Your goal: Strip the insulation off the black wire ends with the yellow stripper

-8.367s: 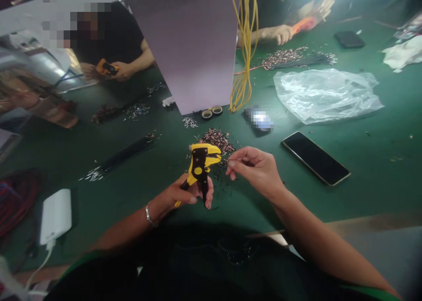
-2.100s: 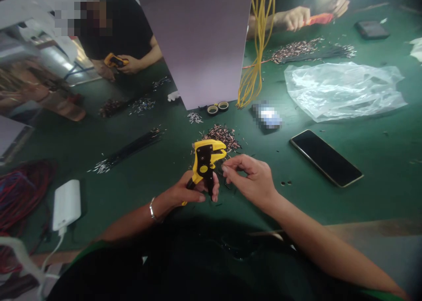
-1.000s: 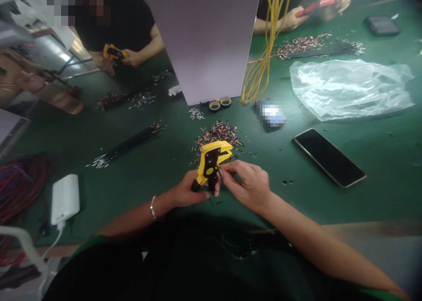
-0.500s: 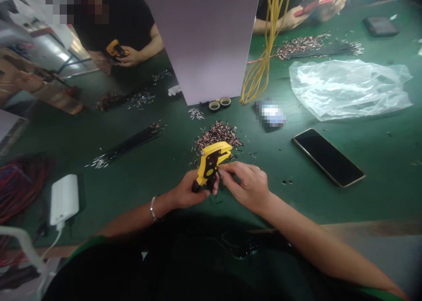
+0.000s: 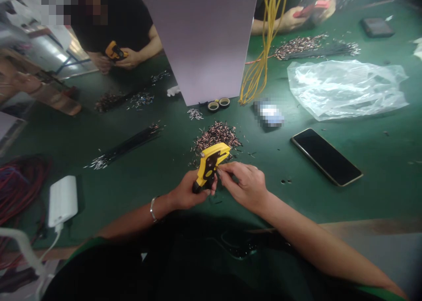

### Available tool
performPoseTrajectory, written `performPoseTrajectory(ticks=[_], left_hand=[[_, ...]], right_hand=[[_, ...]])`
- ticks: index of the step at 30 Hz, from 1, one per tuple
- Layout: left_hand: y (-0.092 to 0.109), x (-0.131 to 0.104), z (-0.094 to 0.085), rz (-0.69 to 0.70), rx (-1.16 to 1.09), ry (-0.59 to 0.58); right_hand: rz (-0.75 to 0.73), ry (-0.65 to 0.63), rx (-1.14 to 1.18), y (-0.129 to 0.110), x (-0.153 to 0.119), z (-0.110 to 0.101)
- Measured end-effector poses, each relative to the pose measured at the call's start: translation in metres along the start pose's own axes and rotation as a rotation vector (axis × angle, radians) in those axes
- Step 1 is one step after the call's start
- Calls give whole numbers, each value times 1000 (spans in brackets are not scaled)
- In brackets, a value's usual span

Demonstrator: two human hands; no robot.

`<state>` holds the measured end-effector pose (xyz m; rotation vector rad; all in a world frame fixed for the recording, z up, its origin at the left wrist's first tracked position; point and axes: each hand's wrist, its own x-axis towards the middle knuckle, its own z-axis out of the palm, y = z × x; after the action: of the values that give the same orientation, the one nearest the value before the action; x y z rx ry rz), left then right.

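Note:
My left hand (image 5: 191,190) is wrapped round the black handles of a yellow and black hand tool (image 5: 209,164), whose yellow jaws point up and to the right. The fingertips of my right hand (image 5: 244,182) are pinched at the tool's right side, by its black middle part. Whatever they grip is too small to make out. Just beyond the tool lies a pile of short black and copper-coloured wire pieces (image 5: 218,133). Small silvery pieces (image 5: 195,114) and two tape rolls (image 5: 213,106) sit farther back.
A bundle of black wires (image 5: 128,146) and a white power bank (image 5: 63,200) are on the left. To the right lie a phone (image 5: 326,156) and a plastic bag (image 5: 346,89). Yellow cable (image 5: 263,50) hangs beside an upright panel (image 5: 207,41). Two people work across the table.
My hands and the tool have hardly moved. The view has shifted slightly, and across the table at the right a person's hands with a red tool have changed position a little.

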<state>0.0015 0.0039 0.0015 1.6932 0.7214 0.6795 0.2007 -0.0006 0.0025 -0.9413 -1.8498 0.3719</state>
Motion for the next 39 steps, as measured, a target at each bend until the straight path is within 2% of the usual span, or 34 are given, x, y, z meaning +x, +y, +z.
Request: performPoseTrajectory(ticks=[7, 15, 21, 26, 32, 36, 39], left_hand=[[-4, -4, 4, -66, -50, 59], [-2, -4, 6, -157, 21, 112], [-1, -5, 9, -241, -4, 167], [-4, -6, 11, -245, -41, 203], [-4, -7, 15, -277, -82, 300], [-4, -6, 17, -289, -171, 305], [-3, -4, 17, -255, -245, 260]], right_hand=[[-15, -19, -40, 1, -1, 0], [-72, -6, -82, 4, -1, 3], [-79, -8, -112, 5, -1, 4], [-100, 1, -128, 6, 1, 5], [-125, 25, -137, 5, 5, 7], [-100, 40, -104, 5, 5, 8], [-7, 12, -48, 5, 5, 6]])
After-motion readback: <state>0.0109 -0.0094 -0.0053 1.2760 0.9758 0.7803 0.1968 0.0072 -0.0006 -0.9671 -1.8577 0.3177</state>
